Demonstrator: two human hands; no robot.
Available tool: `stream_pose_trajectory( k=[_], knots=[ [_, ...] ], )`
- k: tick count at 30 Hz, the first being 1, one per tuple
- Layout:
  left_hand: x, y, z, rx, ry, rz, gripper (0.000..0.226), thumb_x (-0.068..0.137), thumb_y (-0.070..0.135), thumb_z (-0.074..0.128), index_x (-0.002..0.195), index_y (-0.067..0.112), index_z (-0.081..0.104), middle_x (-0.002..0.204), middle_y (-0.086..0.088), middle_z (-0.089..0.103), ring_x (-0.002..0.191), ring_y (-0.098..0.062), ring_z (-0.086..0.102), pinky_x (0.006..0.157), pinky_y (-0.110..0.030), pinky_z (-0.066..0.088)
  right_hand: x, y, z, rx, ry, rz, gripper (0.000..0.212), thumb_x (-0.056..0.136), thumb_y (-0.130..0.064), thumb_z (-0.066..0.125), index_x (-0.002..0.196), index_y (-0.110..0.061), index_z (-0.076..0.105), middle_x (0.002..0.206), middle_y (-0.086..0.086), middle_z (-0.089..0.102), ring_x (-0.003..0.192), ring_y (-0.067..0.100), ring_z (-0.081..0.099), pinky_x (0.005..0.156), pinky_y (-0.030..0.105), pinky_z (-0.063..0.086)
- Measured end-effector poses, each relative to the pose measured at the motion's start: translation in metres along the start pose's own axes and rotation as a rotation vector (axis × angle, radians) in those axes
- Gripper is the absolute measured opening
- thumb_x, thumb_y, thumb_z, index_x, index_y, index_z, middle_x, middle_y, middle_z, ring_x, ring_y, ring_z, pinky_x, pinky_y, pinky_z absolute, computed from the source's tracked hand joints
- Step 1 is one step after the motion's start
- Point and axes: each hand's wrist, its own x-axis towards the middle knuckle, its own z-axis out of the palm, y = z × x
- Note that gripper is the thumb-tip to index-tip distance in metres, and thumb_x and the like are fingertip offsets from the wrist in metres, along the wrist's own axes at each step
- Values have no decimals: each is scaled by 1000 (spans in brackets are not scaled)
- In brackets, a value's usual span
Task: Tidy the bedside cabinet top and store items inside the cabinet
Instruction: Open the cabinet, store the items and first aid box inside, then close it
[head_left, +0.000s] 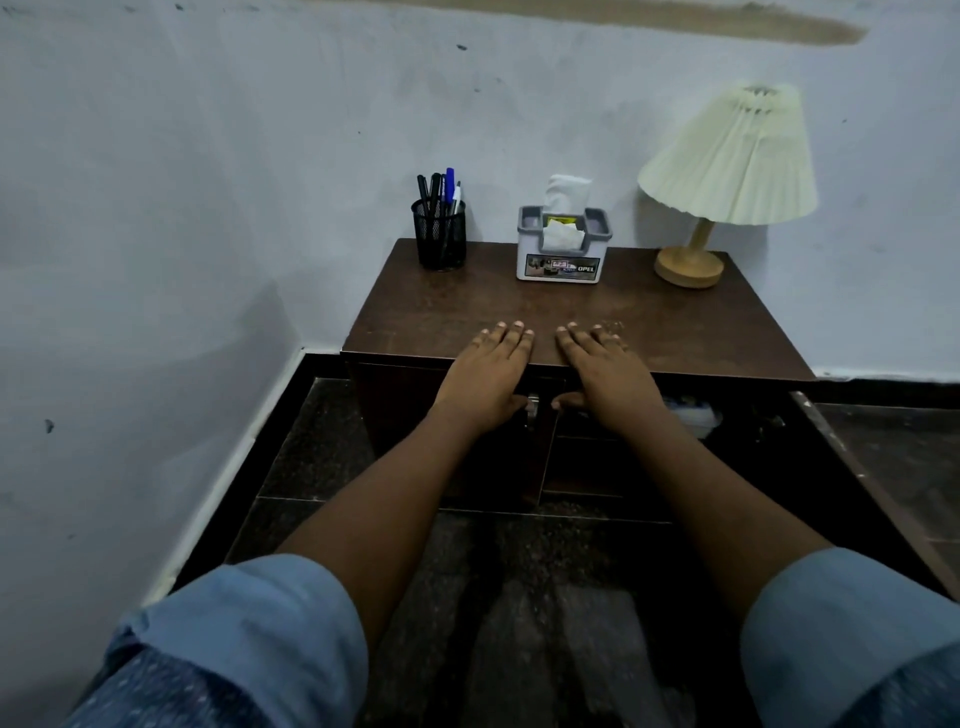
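Left hand (488, 374) and right hand (605, 369) lie flat and empty, fingers straight, side by side on the front edge of the bedside cabinet top (519, 306). Along its back stand a mesh pen holder (440, 244) full of pens (441, 187), a tissue box (563, 254) with one tissue poking up, and a lamp (727, 171). Below, the right door (857, 467) is open, with pale items dimly visible inside. Tidying looks nearly finished; next, probably shut that door.

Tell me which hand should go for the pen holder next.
Left, probably. The pen holder stands at the back left of the cabinet top, on the side of the left hand. The right hand lies flat further right, nearer the tissue box.
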Motion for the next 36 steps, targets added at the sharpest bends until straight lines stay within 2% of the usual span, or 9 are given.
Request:
stream_pose_trajectory(
  k=[3, 6, 13, 22, 25, 28, 30, 33, 36],
  knots=[
    [5, 1, 2, -22, 34, -22, 85, 91, 40, 67, 159, 11, 25, 166, -11, 27, 153, -27, 24, 125, -39, 21, 1, -1, 2, -15, 51, 14, 89, 83, -46, 73, 156, -19, 29, 161, 6, 35, 146, 33, 33, 118, 42, 26],
    [9, 0, 2, -29, 48, -31, 82, 90, 38, 69, 158, 12, 31, 163, -10, 33, 151, -27, 31, 123, -37, 23, 2, -4, 4, -18, 66, 28, 86, 82, -42, 75, 154, -18, 34, 158, 6, 40, 143, 34, 37, 117, 43, 29],
    [11, 6, -6, -74, 29, -62, 83, 88, 37, 73, 157, 13, 34, 163, -9, 35, 150, -28, 32, 123, -38, 23, 1, -5, 2, -23, 18, 28, 90, 82, -43, 75, 155, -13, 30, 159, 11, 35, 144, 36, 34, 119, 46, 26],
    [8, 41, -14, -135, -19, 169, 93, 87, 53, 69, 159, 10, 26, 166, -11, 26, 154, -28, 23, 126, -42, 19, -29, 27, -21, 12, -109, 81, 93, 85, -50, 70, 155, -8, 25, 162, 14, 27, 147, 34, 29, 118, 44, 27],
    [19, 72, -17, -196, 1, 215, 90, 91, 58, 61, 159, 11, 27, 166, -11, 27, 153, -28, 25, 126, -42, 19, -48, 49, -38, 58, -161, 147, 84, 84, -50, 71, 149, -7, 38, 154, 16, 40, 139, 36, 41, 113, 44, 38],
    [30, 112, -18, -259, 11, 285, 87, 92, 59, 57, 159, 10, 28, 166, -11, 27, 152, -28, 26, 125, -44, 19, -74, 78, -56, 61, -199, 227, 55, 86, -46, 69, 127, -12, 58, 130, 13, 61, 115, 32, 60, 94, 40, 51],
    [33, 135, -18, -301, 7, 309, 87, 93, 60, 53, 159, 9, 27, 166, -12, 26, 153, -29, 24, 126, -45, 17, -91, 92, -65, 78, -211, 289, 47, 87, -41, 68, 124, -13, 60, 126, 12, 65, 112, 31, 62, 92, 39, 52],
    [40, 193, -18, -343, -14, 444, 89, 95, 65, 47, 160, 10, 24, 168, -11, 21, 155, -27, 17, 127, -48, 12, -135, 128, -78, 85, -252, 467, 45, 88, -36, 65, 127, -13, 61, 126, 13, 65, 114, 32, 62, 92, 39, 52],
    [40, 249, -18, -303, -21, 576, 93, 93, 70, 42, 161, 11, 18, 170, -9, 14, 157, -26, 6, 126, -51, 8, -176, 163, -84, 187, -308, 658, 37, 94, -36, 58, 117, -8, 65, 117, 16, 69, 107, 33, 64, 88, 37, 53]
  ],
)
